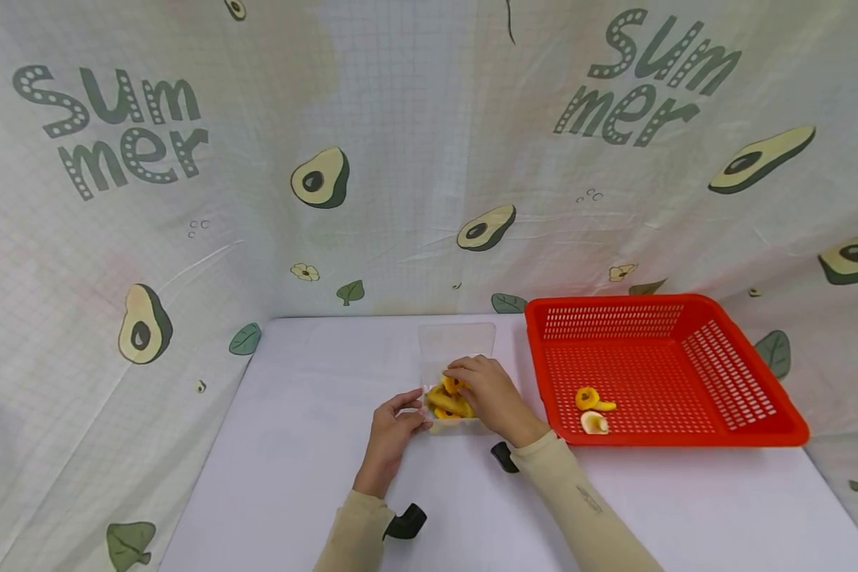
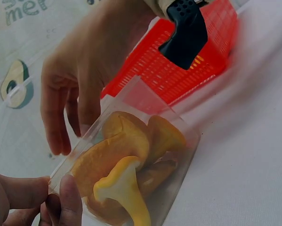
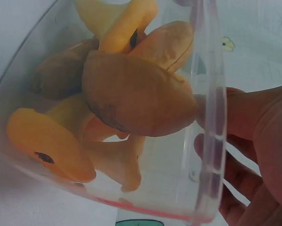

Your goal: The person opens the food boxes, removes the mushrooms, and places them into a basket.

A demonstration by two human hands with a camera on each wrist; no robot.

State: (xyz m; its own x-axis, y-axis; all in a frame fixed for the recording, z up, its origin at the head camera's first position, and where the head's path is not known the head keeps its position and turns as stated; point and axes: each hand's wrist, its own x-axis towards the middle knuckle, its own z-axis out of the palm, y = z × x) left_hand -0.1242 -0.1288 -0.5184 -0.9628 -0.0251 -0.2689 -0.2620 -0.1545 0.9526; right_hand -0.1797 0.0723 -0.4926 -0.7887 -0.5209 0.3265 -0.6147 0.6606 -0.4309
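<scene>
A clear plastic box [image 1: 461,423] stands on the table, heaped with yellow and brownish model mushrooms [image 1: 445,401]. At its left side is my left hand [image 1: 395,435]; in the left wrist view thumb and finger pinch the box's edge. Over the box reaches my right hand [image 1: 496,400], its fingertips by a yellow mushroom [image 1: 454,384] at the far end. Loosely extended fingers [image 2: 55,117] hang at the rim in the left wrist view, with nothing seen gripped. Through the wall, the right wrist view shows a large brown mushroom [image 3: 136,94] close to the fingers [image 3: 242,174].
A red plastic basket [image 1: 658,438] stands at the right, with a yellow curled mushroom [image 1: 587,399] and a pale one [image 1: 593,423] in its near left corner. The box's clear lid [image 1: 457,340] lies open behind it. A printed cloth [image 1: 400,119] hangs behind the white table [image 1: 314,365].
</scene>
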